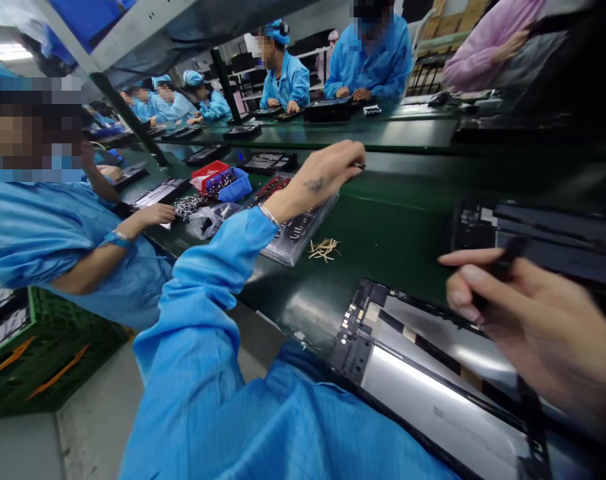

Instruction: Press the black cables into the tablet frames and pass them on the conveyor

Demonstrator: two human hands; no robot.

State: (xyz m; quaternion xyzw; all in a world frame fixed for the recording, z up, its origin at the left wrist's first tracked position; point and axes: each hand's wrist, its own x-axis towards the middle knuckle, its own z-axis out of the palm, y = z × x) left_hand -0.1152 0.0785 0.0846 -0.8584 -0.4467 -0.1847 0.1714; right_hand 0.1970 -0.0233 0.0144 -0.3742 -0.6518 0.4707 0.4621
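My left hand (323, 175) reaches out over the green bench, its fingers pinched on a small dark piece (360, 165) too little to name. Closer in on the right, my right hand (527, 313) is closed around a dark slim tool (505, 260), blurred by motion. Under and beside that hand lies an opened tablet (433, 400), with silver battery panels and a black circuit board at its left end. Below my left forearm sits a clear plastic tray (295, 237) of small dark parts. A little heap of tan strips (324, 249) lies to the tray's right.
A second opened device (547, 230) lies beyond my right hand. To the left stand a blue bin (235, 185) and a red bin (210, 170), near a plastic bag (210, 220). A co-worker's hand (155, 215) works close by. A raised green shelf (407, 133) runs across the back.
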